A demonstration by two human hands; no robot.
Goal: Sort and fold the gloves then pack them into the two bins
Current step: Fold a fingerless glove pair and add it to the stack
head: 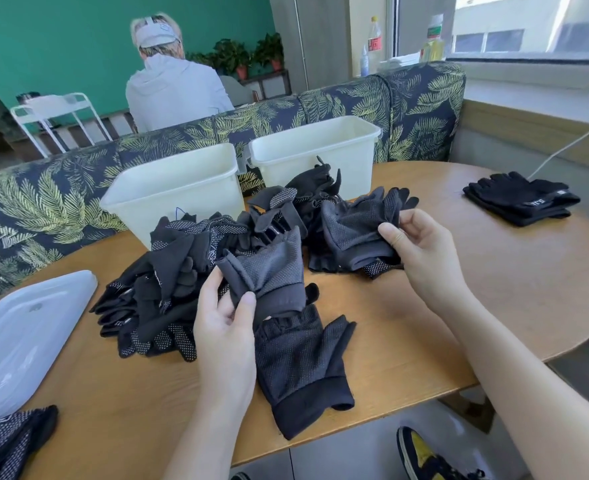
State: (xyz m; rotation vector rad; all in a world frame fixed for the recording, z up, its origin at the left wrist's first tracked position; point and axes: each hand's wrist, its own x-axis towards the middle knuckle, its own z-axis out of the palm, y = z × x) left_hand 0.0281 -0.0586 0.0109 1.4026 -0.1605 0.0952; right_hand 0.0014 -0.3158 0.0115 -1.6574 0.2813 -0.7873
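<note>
Flat below the left hand lies one mesh glove, cuff toward the person. Left hand pinches a grey glove; right hand pinches its match just right.

Two hands, left and right, each pinching a grey glove above the black glove pile.

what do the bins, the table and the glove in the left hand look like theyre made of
Bins: cream plastic, apparently; smooth, slightly translucent walls with moulded rims. Table: wood or wood-look laminate; visible grain under a soft sheen. Glove held by the left hand: dark knit fabric, with a dotted grip palm, likely rubbery.
</note>
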